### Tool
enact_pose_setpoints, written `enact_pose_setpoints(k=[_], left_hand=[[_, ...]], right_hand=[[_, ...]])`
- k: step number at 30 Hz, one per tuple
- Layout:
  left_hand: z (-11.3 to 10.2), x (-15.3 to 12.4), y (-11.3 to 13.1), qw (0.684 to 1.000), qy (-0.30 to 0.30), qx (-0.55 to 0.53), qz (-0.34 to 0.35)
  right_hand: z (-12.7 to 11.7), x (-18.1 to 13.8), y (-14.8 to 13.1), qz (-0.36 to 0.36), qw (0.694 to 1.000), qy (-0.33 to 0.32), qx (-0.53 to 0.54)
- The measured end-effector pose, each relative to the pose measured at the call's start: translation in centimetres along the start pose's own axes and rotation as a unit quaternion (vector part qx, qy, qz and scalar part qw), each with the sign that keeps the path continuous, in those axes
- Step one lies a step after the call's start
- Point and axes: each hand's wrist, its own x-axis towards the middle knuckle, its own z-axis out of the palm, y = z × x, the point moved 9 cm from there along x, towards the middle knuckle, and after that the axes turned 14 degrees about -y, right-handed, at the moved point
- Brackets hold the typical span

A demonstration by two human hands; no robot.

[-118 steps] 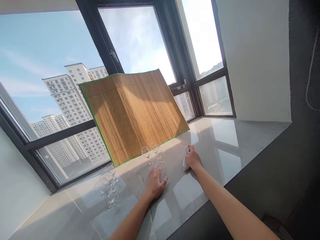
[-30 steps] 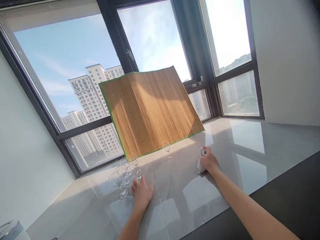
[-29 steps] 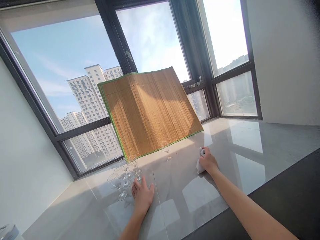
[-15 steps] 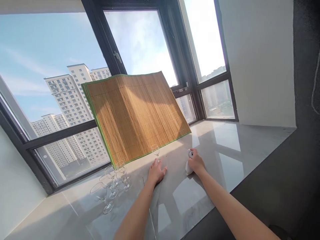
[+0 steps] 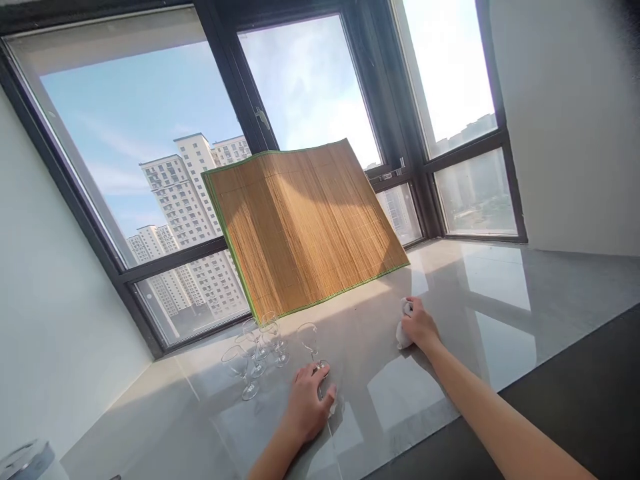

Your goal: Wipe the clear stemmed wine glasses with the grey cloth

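A clear stemmed wine glass [image 5: 307,338] stands upright just beyond my left hand [image 5: 307,403]. The left fingers are bent at its round foot, with the thumb lower and apart; the exact grip is partly hidden. My right hand [image 5: 421,327] is closed around a crumpled white cloth [image 5: 403,336] resting on the glossy grey stone countertop [image 5: 390,440]. To the left, several more clear stemmed glasses [image 5: 243,365] stand upright in a close group.
A bamboo mat [image 5: 310,227] with green edging leans against the dark-framed window [image 5: 170,257] behind the glasses. A white rounded object [image 5: 33,460] is cut off at the lower left. The countertop's front edge [image 5: 480,400] slants up to the right.
My left hand and the single wine glass have moved nearer to me and left, toward the grouped glasses. My right hand stays on the cloth. The view has swung left.
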Motion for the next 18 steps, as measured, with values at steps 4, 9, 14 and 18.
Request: enact_pose_setpoints(k=[4, 9, 14, 18], left_hand=[[-1.3, -3.5, -5.2, 0.993, 0.018, 0.013, -0.115], [-1.6, -3.9, -8.2, 0.981, 0.041, 0.016, -0.191], [-2.3, -5.1, -8.1, 0.968, 0.133, 0.003, -0.212], [-3.0, -5.8, -7.3, 0.969, 0.185, -0.059, -0.152]], right_hand=[[0.0, 0.1, 0.3, -0.013, 1.000, 0.005, -0.003], [0.0, 0.3, 0.6, -0.014, 1.000, 0.018, -0.010], [0.1, 0.5, 0.6, -0.011, 1.000, 0.012, -0.006], [0.1, 0.5, 0.6, -0.007, 1.000, 0.015, -0.012]])
